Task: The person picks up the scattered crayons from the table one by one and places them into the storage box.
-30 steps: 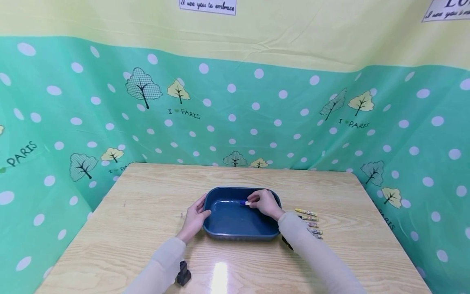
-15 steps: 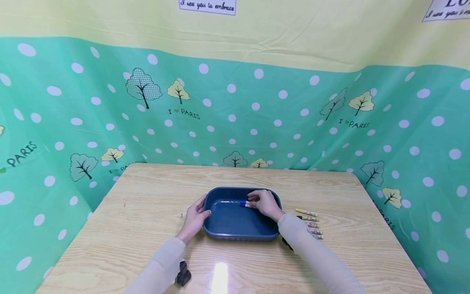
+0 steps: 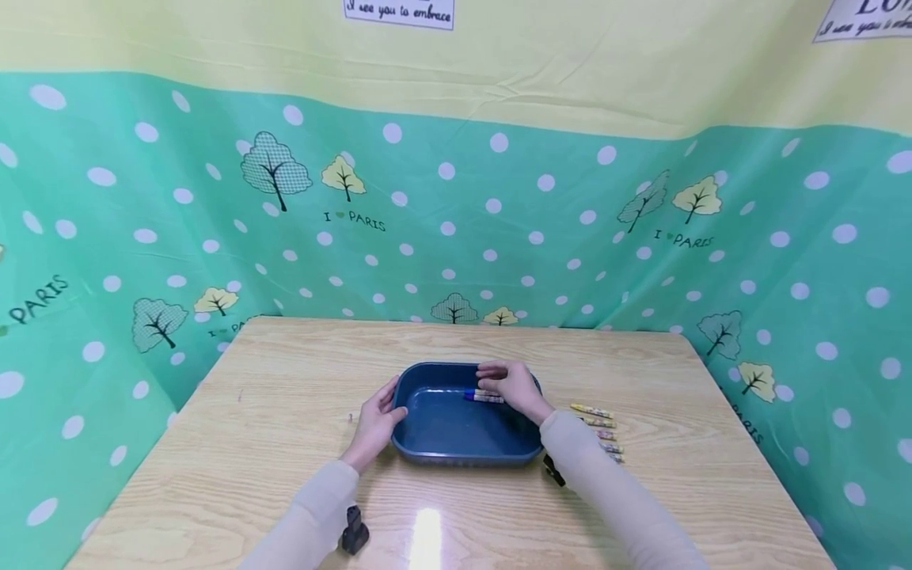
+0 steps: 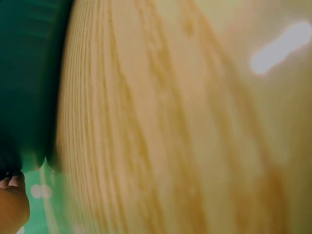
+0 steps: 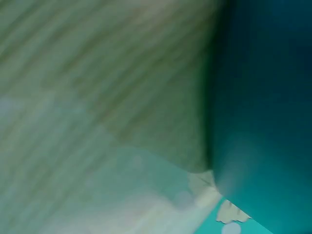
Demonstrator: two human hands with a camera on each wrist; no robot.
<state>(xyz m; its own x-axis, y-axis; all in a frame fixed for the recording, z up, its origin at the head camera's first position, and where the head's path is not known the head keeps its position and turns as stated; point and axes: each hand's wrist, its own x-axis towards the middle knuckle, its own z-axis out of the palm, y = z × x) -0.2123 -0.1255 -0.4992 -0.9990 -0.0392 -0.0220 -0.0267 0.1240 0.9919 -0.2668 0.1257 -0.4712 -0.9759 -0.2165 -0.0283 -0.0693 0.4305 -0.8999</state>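
A dark blue rectangular bin (image 3: 463,434) stands on the wooden table. My left hand (image 3: 375,426) holds its left side, thumb over the rim and fingers along the outside. Inside, near the back wall, two blue-capped markers (image 3: 486,398) with pale printed barrels lie side by side. Just over them is my right hand (image 3: 518,389), its fingers loosely bent and nothing visible between them. The left wrist view has the bin's outer wall (image 4: 29,73) and part of the left hand (image 4: 13,207). In the right wrist view the bin's wall (image 5: 263,97) is blurred.
Several patterned markers (image 3: 597,423) lie in a column to the right of the bin, partly behind the right sleeve (image 3: 584,447). A small black device (image 3: 355,530) is at the left wrist. A green dotted curtain (image 3: 442,198) surrounds the table (image 3: 285,427).
My right hand has let go of a blue-capped marker and lifted slightly, leaving it beside another on the bin's floor. The left hand keeps its hold on the bin.
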